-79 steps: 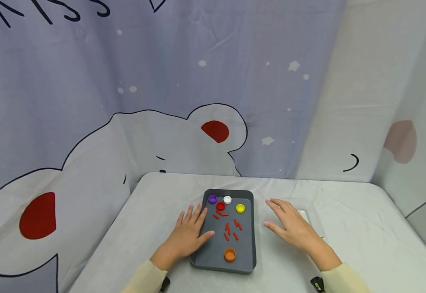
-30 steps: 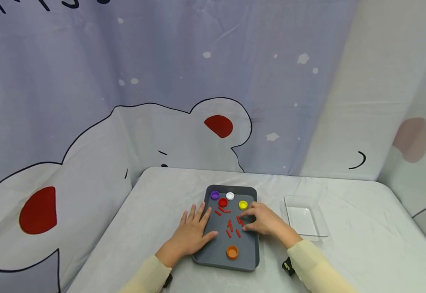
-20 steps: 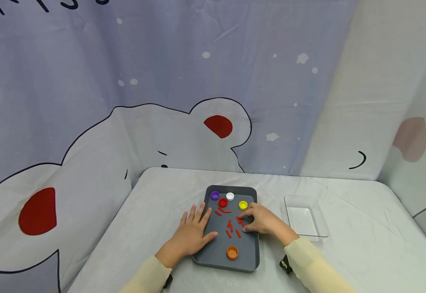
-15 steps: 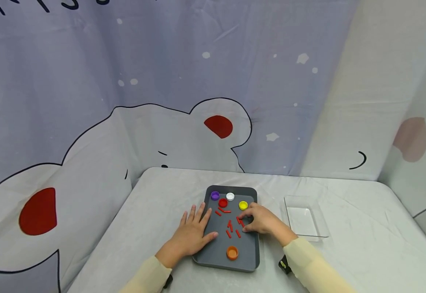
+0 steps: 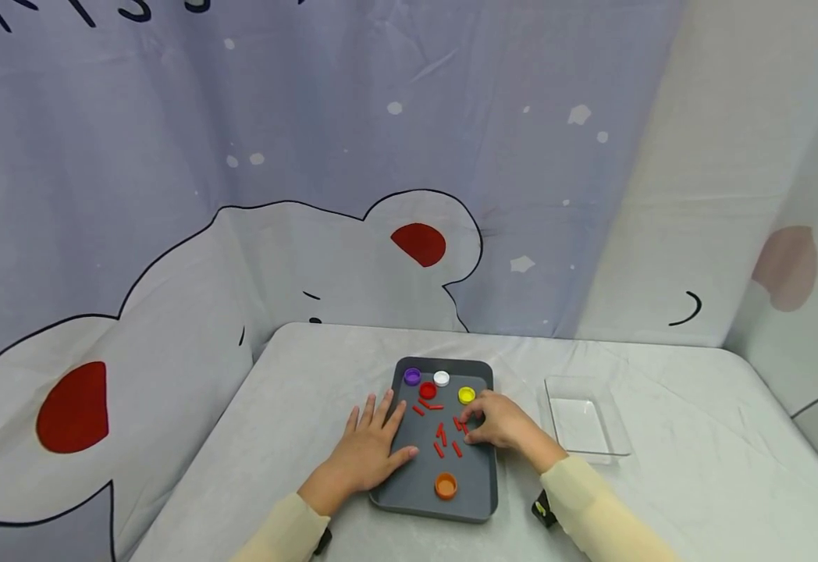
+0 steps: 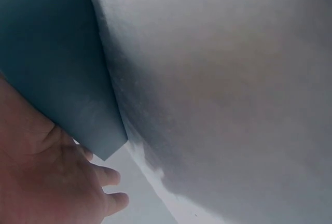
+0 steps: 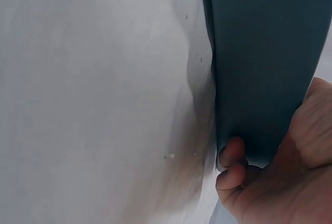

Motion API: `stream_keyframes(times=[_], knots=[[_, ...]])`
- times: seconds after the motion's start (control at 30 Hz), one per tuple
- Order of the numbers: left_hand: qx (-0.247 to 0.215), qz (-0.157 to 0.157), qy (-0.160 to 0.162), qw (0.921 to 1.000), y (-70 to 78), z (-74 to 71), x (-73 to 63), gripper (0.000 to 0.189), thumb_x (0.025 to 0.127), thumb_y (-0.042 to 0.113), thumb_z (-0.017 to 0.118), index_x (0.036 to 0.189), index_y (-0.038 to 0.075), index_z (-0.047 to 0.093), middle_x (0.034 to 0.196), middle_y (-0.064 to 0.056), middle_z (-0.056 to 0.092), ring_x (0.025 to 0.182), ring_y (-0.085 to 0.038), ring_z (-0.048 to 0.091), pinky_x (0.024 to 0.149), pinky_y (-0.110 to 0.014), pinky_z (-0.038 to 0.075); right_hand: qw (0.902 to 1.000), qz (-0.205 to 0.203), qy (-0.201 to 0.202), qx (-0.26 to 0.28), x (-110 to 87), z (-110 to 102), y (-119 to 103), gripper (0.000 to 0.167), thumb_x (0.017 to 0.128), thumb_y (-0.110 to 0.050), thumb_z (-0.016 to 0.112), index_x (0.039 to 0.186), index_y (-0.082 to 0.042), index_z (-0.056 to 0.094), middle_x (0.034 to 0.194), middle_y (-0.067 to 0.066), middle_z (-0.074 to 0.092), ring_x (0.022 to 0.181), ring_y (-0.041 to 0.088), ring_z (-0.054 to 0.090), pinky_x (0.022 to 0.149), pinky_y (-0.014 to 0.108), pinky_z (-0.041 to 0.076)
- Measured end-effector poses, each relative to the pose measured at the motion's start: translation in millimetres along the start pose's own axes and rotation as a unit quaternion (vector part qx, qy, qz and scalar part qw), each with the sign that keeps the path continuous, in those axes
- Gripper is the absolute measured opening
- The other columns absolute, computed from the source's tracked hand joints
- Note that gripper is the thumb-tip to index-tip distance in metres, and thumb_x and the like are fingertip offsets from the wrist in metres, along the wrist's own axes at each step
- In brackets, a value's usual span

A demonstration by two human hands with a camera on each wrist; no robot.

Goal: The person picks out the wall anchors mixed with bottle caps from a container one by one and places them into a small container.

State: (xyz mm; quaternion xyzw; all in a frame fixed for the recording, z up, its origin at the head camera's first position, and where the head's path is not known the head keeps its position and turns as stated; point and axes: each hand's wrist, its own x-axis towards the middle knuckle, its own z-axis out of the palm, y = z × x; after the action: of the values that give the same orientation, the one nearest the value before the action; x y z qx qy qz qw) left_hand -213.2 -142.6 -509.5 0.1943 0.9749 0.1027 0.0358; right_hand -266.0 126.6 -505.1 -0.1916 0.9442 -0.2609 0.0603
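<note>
A grey tray (image 5: 467, 499) lies on the white-covered table. My left hand (image 5: 361, 457) rests over its left rim, fingers spread, thumb reaching inside. In the left wrist view, part of the left hand (image 6: 62, 182) shows beside the tray wall. My right hand (image 5: 500, 421) reaches over the right rim, index finger and thumb curled at the two ends of a small red stick (image 5: 465, 428). Another red stick (image 5: 457, 423) lies beside it. In the right wrist view, the right hand's curled outer fingers (image 7: 232, 151) overlap the tray's side.
Several more red sticks (image 5: 443, 438) lie loose on the tray. Purple (image 5: 412, 376), white (image 5: 441, 378), red (image 5: 428, 389) and yellow caps (image 5: 467, 395) sit toward its far end, an orange cap (image 5: 446, 485) near the front. A clear box (image 5: 586, 425) stands right of the tray.
My right hand has moved left from beside the clear box onto the tray, its fingers curling at a red stick. It has barely shifted in the last second. The left hand stays put.
</note>
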Motion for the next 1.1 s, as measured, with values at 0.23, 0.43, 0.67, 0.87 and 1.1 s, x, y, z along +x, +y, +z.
stream_keyframes(times=[0.23, 0.43, 0.67, 0.87, 1.1], knots=[[-0.003, 0.001, 0.004, 1.0000, 0.7, 1.4, -1.2, 0.080, 0.100, 0.061, 0.049, 0.161, 0.012, 0.029, 0.169, -0.016, 0.016, 0.152, -0.047, 0.014, 0.119, -0.066, 0.015, 0.9994, -0.029, 0.020, -0.004, -3.9, 0, 1, 0.022, 0.070, -0.015, 0.091, 0.080, -0.014, 0.072, 0.077, -0.005, 0.054, 0.072, 0.011, 0.049, 0.071, 0.030, 0.045], [-0.003, -0.004, 0.003, 1.0000, 1.5, 1.9, -2.0, 0.080, 0.100, 0.061, 0.049, 0.161, 0.013, 0.029, 0.169, -0.016, 0.016, 0.152, -0.047, 0.014, 0.119, -0.066, 0.016, 0.9991, -0.013, 0.039, -0.002, -8.8, 1, -3, 0.020, 0.074, -0.017, 0.089, 0.081, -0.015, 0.071, 0.074, -0.006, 0.054, 0.070, 0.011, 0.049, 0.068, 0.030, 0.044], [-0.010, -0.003, 0.003, 0.9999, 1.9, 1.9, -1.1, 0.080, 0.100, 0.061, 0.049, 0.161, 0.013, 0.029, 0.169, -0.015, 0.015, 0.152, -0.048, 0.014, 0.119, -0.066, 0.014, 0.9958, -0.009, 0.091, 0.004, -16.0, -3, -3, 0.014, 0.079, -0.017, 0.086, 0.088, -0.014, 0.075, 0.075, -0.008, 0.055, 0.069, 0.009, 0.049, 0.065, 0.028, 0.044], [-0.008, -0.002, 0.001, 1.0000, 1.5, 2.3, 0.0, 0.080, 0.100, 0.062, 0.048, 0.161, 0.014, 0.029, 0.169, -0.014, 0.014, 0.152, -0.048, 0.013, 0.119, -0.066, 0.014, 0.9868, -0.023, 0.133, 0.089, -25.0, -21, 2, 0.019, 0.082, -0.014, 0.084, 0.098, -0.009, 0.076, 0.078, -0.007, 0.060, 0.065, 0.006, 0.047, 0.059, 0.024, 0.041], [-0.013, -0.003, 0.003, 0.9999, 1.4, -0.3, -0.1, 0.079, 0.100, 0.060, 0.050, 0.161, 0.013, 0.030, 0.169, -0.016, 0.016, 0.152, -0.048, 0.014, 0.118, -0.067, 0.015, 0.9791, -0.033, 0.147, 0.136, -40.6, -41, 15, 0.022, 0.085, -0.015, 0.082, 0.105, -0.008, 0.075, 0.076, -0.010, 0.061, 0.061, 0.004, 0.048, 0.055, 0.022, 0.040]])
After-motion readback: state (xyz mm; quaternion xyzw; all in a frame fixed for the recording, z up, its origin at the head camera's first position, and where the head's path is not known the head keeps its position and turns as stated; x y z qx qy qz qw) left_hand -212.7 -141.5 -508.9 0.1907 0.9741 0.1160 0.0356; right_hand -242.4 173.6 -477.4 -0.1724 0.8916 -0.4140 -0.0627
